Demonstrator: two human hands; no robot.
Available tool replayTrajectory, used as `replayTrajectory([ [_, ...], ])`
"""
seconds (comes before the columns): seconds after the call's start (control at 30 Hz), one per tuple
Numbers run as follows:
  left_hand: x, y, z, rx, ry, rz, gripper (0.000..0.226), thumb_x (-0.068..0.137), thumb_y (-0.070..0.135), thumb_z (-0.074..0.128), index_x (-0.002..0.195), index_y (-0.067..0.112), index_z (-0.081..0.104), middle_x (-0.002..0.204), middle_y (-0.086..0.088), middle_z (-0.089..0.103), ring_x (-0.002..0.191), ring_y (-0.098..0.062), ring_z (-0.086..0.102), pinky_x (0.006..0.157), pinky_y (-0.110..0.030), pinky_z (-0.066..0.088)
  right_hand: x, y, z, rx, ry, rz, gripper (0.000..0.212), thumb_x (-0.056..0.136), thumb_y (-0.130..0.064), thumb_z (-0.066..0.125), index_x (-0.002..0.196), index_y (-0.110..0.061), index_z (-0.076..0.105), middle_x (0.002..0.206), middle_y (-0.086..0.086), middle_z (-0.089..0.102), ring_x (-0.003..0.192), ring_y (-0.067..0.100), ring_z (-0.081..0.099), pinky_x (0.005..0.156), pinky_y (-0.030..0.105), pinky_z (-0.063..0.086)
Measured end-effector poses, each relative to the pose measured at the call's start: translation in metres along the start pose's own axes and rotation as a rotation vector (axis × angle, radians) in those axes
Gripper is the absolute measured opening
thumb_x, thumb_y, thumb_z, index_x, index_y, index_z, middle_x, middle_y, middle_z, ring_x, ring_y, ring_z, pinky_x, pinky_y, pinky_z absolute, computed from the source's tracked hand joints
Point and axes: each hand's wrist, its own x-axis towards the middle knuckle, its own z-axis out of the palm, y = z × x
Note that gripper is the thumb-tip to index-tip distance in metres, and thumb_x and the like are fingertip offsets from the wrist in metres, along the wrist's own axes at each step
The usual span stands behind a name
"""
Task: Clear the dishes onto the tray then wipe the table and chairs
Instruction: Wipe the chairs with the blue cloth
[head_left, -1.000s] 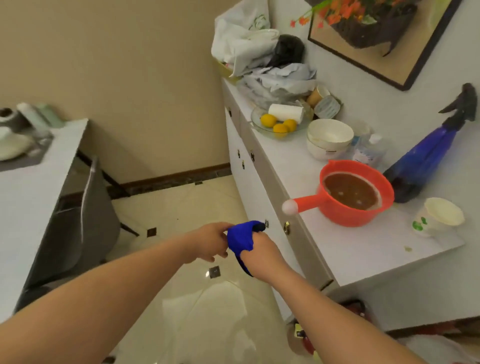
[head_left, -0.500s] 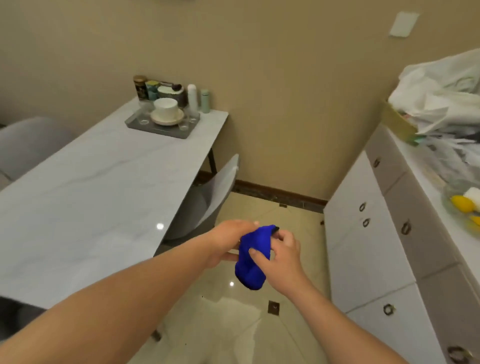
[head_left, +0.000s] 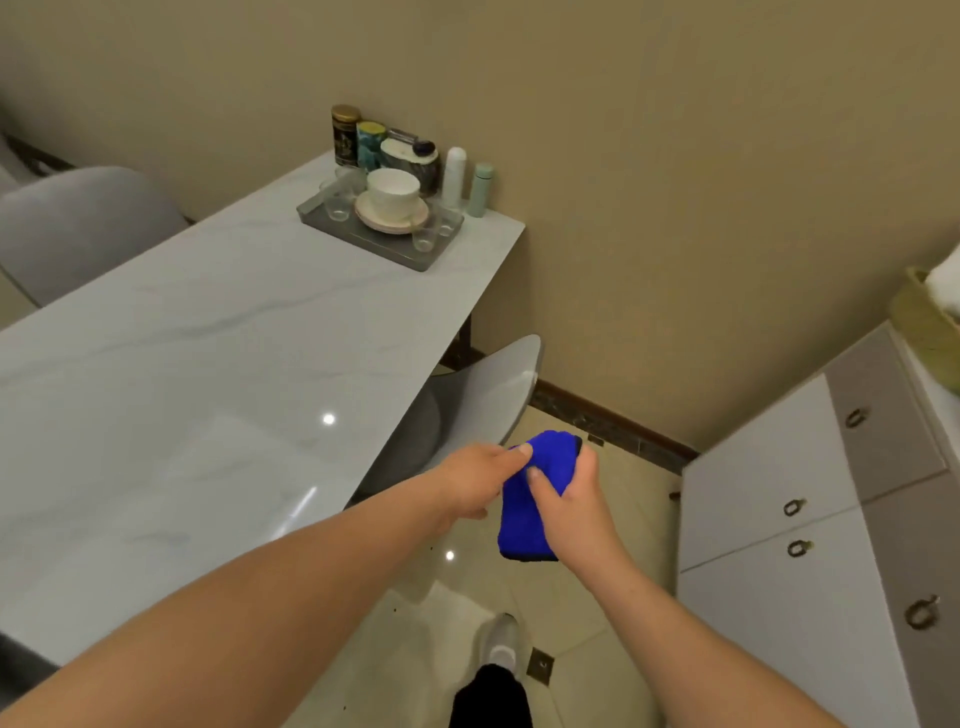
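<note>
The view has swung away from the cluttered sideboard and now faces the marble surface (head_left: 208, 374), so the person has turned toward the wiping job. Both hands meet over the floor beside the grey chair (head_left: 483, 395): the right hand (head_left: 569, 506) has its grip wrapped round the blue cloth (head_left: 524, 519), which now hangs longer and flatter than a moment ago, while the left hand (head_left: 478, 480) pinches its upper edge. The dishes already sit on the tray (head_left: 363, 236) at the far end, so clearing looks done and wiping looks next.
</note>
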Motion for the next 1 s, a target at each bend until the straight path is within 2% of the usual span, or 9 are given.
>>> replayTrajectory([
  [0.2,0.104,0.013,-0.023,0.373,0.152,-0.089,0.059,0.097,0.052,0.057,0.146,0.023,0.043,0.143,-0.002,0.054,0.125,-0.023,0.056,0.102,-0.036,0.046,0.169,0.017,-0.032,-0.219,0.231,0.034,0.056,0.098,-0.019,0.055,0.149,-0.017,0.031,0.145,0.012,0.040,0.114,0.035,0.059,0.086,0.039,0.051],
  [0.3,0.157,0.015,-0.024,0.481,0.174,-0.194,0.068,0.095,0.049,0.061,0.152,0.020,0.037,0.149,-0.003,0.049,0.129,-0.023,0.054,0.101,-0.033,0.045,0.222,0.027,-0.020,-0.619,0.040,-0.443,0.050,0.090,-0.019,0.064,0.136,-0.020,0.045,0.136,0.009,0.039,0.103,0.031,0.060,0.080,0.038,0.054],
  [0.4,0.212,0.021,-0.014,0.637,0.148,-0.246,0.046,0.092,0.043,0.062,0.129,0.017,0.054,0.122,-0.008,0.062,0.106,-0.024,0.064,0.079,-0.029,0.048,0.284,0.049,-0.004,-0.862,-0.364,-0.876,0.043,0.087,-0.027,0.067,0.127,-0.027,0.050,0.129,0.003,0.049,0.104,0.026,0.056,0.082,0.038,0.051],
  [0.47,0.230,0.023,-0.012,0.734,0.127,-0.259,0.047,0.091,0.043,0.062,0.127,0.015,0.053,0.112,-0.009,0.061,0.098,-0.026,0.063,0.077,-0.033,0.049,0.316,0.055,-0.001,-0.960,-0.427,-1.017,0.043,0.084,-0.022,0.067,0.124,-0.027,0.051,0.127,0.004,0.050,0.100,0.029,0.054,0.078,0.038,0.047],
  [0.6,0.253,0.020,-0.014,0.904,0.106,-0.287,0.044,0.091,0.045,0.059,0.126,0.019,0.053,0.105,-0.005,0.056,0.087,-0.024,0.056,0.073,-0.035,0.047,0.384,0.061,-0.011,-0.611,-0.072,-0.353,0.037,0.086,-0.013,0.060,0.123,-0.018,0.054,0.137,0.006,0.040,0.101,0.034,0.058,0.078,0.038,0.048],
  [0.67,0.257,0.019,-0.015,0.929,0.084,-0.286,0.029,0.090,0.043,0.060,0.107,0.021,0.054,0.090,0.000,0.052,0.078,-0.020,0.053,0.066,-0.032,0.040,0.386,0.055,-0.010,-0.640,-0.024,-0.345,0.037,0.084,-0.010,0.063,0.120,-0.015,0.055,0.139,0.005,0.036,0.103,0.033,0.058,0.077,0.038,0.049],
  [0.83,0.266,0.024,-0.020,0.983,0.042,-0.297,0.042,0.090,0.049,0.065,0.114,0.014,0.062,0.085,0.001,0.055,0.083,-0.023,0.055,0.070,-0.034,0.045,0.345,0.055,-0.009,-0.877,-0.614,-1.251,0.049,0.076,-0.007,0.070,0.122,-0.018,0.057,0.140,0.005,0.045,0.101,0.033,0.053,0.078,0.042,0.052],
  [0.9,0.262,0.023,-0.021,0.957,0.035,-0.291,0.047,0.091,0.050,0.064,0.122,0.016,0.060,0.096,-0.003,0.056,0.088,-0.024,0.055,0.072,-0.034,0.044,0.363,0.061,-0.016,-0.987,-0.544,-1.150,0.051,0.077,-0.006,0.068,0.125,-0.019,0.056,0.141,0.003,0.045,0.099,0.033,0.054,0.078,0.042,0.050],
  [1.0,0.257,0.017,-0.017,0.897,0.089,-0.270,0.035,0.091,0.049,0.062,0.107,0.019,0.053,0.108,-0.006,0.054,0.088,-0.025,0.053,0.073,-0.037,0.045,0.404,0.044,-0.026,-0.825,-0.167,-0.479,0.040,0.085,-0.008,0.060,0.123,-0.016,0.058,0.143,0.004,0.044,0.111,0.037,0.051,0.087,0.042,0.049],
])
